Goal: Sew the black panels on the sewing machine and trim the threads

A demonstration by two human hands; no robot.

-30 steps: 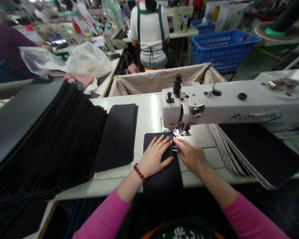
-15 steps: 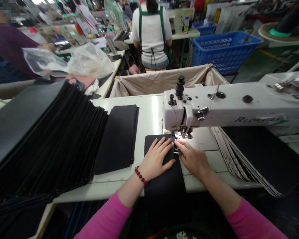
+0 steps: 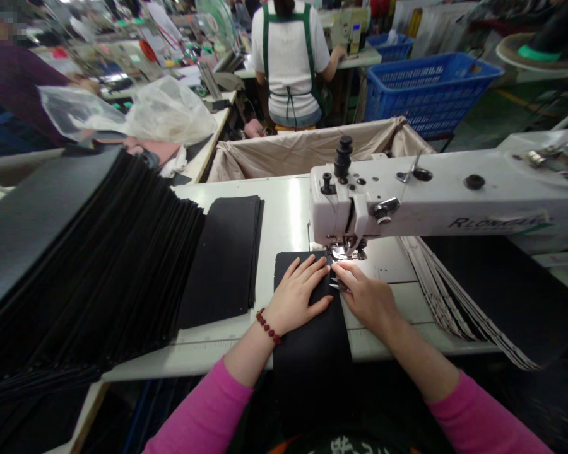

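Observation:
A black sheet, perhaps leather or fabric, (image 3: 312, 359) lies under the head of a white sewing machine (image 3: 331, 208) and hangs over the table's front edge. My left hand (image 3: 299, 291) rests flat on it, fingers stretched out, just left of the presser foot (image 3: 344, 251). With its fingers closed, my right hand (image 3: 366, 296) holds small thread snips (image 3: 339, 285), whose pointed blades stick out to the left over the sheet. My right fingertips touch the sheet's right edge in front of the presser foot. The snips' handles are hidden in my palm.
A tall stack of black panels (image 3: 99, 265) and a smaller pile (image 3: 222, 252) stand to the left. More panels with pale edges (image 3: 497, 284) lie at right. Behind the table are a cloth-lined bin (image 3: 284, 157), a blue basket (image 3: 430, 94) and a seated co-worker (image 3: 291, 63).
My hands and the black sheet hold nearly the same place, with the view shifted slightly. The co-worker ahead has brought the right arm out toward their machine.

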